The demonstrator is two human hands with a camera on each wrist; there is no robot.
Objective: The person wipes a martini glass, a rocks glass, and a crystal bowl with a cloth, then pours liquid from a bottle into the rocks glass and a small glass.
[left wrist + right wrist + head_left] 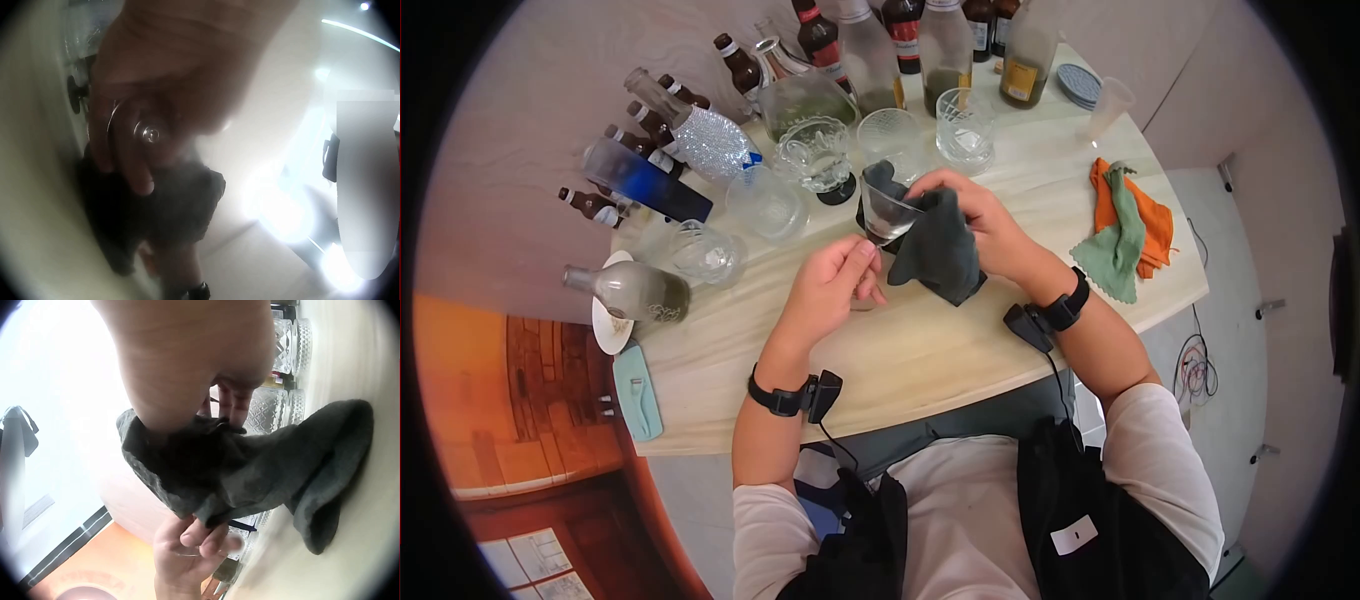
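Observation:
A clear conical glass (887, 212) is tilted between the two hands above the table. My left hand (830, 285) pinches its thin stem; the round foot (150, 134) shows among the fingers in the left wrist view. My right hand (985, 225) grips a dark grey cloth (941, 250) at the glass's rim, with part of the cloth inside the bowl. In the right wrist view the cloth (250, 469) hangs from the right hand (194, 369) and covers most of the glass, while the left hand (187, 556) is below it.
Cut-glass tumblers (965, 135) and a short-stemmed glass (815, 155) stand beyond the hands, with several bottles (865, 50) behind. Orange (1157, 215) and green (1115, 245) cloths lie at the right. A grey bottle (640, 290) and teal tray (637, 395) are at the left.

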